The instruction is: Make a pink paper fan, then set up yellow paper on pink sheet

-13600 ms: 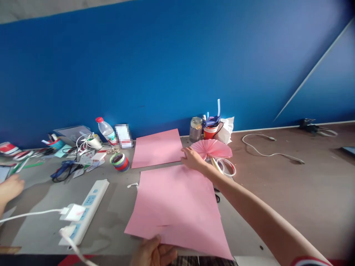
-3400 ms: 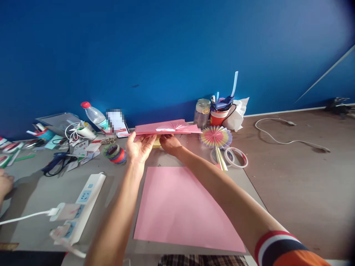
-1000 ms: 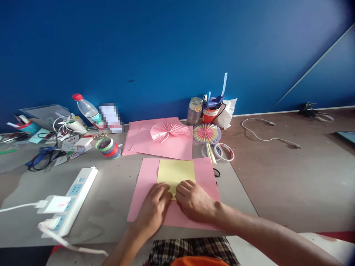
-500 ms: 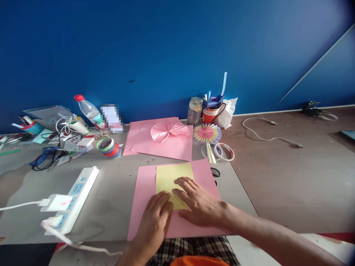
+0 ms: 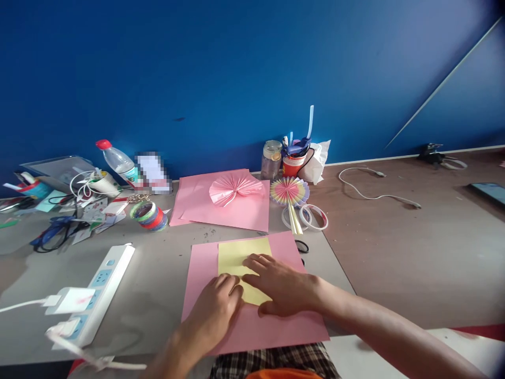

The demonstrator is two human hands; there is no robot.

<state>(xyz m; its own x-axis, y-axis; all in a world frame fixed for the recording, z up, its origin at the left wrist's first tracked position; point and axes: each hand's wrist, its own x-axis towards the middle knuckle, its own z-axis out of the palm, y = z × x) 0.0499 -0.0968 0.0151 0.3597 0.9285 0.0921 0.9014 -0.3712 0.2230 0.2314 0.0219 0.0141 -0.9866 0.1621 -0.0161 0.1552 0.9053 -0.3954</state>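
A yellow sheet of paper [image 5: 236, 255] lies on a larger pink sheet [image 5: 200, 268] near the front edge of the table. My left hand [image 5: 216, 310] has its fingers bent and close together at the yellow sheet's lower left corner, which they cover. Spread over the right part of the yellow sheet, my right hand [image 5: 276, 284] lies nearly flat, fingers apart and thumb near the bottom edge. Behind them, a pleated pink paper fan [image 5: 232, 189] rests on more pink sheets [image 5: 224, 218].
Right of the fan are a multicoloured paper rosette [image 5: 290, 191], tape rolls [image 5: 315, 223], a jar [image 5: 271, 158] and a red cup of tools [image 5: 292, 166]. To the left lie a power strip [image 5: 103, 284], stacked coloured tape [image 5: 152, 216], a bottle [image 5: 118, 163] and clutter.
The view has turned slightly to the right, so the table things sit a little further left. Both hands stay on the yellow sheet, with only slight shifts.
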